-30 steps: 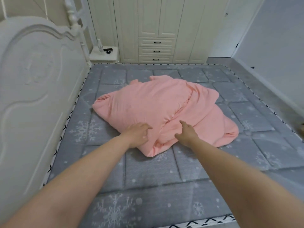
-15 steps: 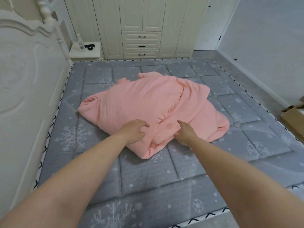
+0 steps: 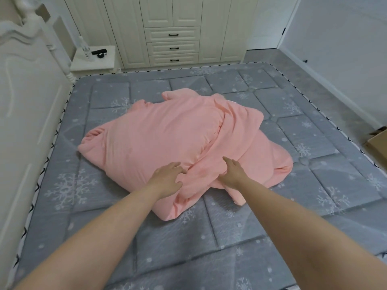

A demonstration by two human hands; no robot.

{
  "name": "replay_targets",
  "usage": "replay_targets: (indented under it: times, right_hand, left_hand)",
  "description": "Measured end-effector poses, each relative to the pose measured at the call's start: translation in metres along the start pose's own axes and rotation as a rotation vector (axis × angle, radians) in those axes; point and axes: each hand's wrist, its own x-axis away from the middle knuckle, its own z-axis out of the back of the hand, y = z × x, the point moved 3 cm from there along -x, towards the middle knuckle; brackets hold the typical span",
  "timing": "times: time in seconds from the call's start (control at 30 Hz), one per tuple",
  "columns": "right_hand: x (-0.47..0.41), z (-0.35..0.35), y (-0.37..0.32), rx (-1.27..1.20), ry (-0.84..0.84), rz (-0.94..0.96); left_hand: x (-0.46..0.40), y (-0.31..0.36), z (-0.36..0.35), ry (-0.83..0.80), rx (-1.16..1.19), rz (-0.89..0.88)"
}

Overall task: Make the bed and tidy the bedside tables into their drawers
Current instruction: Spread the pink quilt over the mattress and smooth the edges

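Across the middle of the frame, a pink duvet (image 3: 167,143) lies bunched in a soft heap on a grey mattress (image 3: 209,237) printed with snowflakes. We see both bare forearms reaching in from the bottom corners toward its near edge.

Our left hand (image 3: 167,176) rests on the heap just left of centre, fingers loosely bent into the fabric; whether they have actually gathered a fold we cannot tell. Our right hand (image 3: 233,173) lies just beside it, fingers nearly straight and pointing up the frame, pressing flat on a loose flap without gripping.

We judge the duvet to be light, padded and completely limp: it will sag, drag and fold over itself rather than keep any shape, and it should not slip much on the quilted mattress. Taking it by the middle would only lift a lump. Better holds are the corners, one poking out at the lower centre below our hands, another at the left edge of the heap.

At the upper left, beside the white headboard (image 3: 27,101), a bedside table (image 3: 94,63) carries a clear bottle (image 3: 84,49) and a small dark object (image 3: 100,52), not yet put away.
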Motion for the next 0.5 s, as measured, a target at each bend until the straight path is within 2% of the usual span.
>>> replay_targets:
  times: [0.1,0.23,0.3,0.37,0.5]
  right_hand:
    - [-0.039,0.007,0.018,-0.081,-0.021,-0.046]
    - [-0.091,0.007,0.042,-0.225,-0.016,-0.1]
    - [-0.115,0.007,0.052,-0.352,-0.002,-0.169]
    - [-0.136,0.007,0.058,-0.55,0.055,-0.227]
    - [-0.163,0.0,0.067,-1.088,0.279,-0.36]
  left_hand:
    - [-0.03,0.0,-0.011,-0.02,0.016,0.011]
    - [-0.07,-0.003,-0.015,0.122,0.073,-0.041]
    - [-0.093,-0.005,-0.02,0.123,0.029,-0.006]
    - [-0.113,-0.007,-0.028,0.097,-0.06,0.071]
    - [-0.14,-0.012,-0.042,0.042,-0.147,0.183]
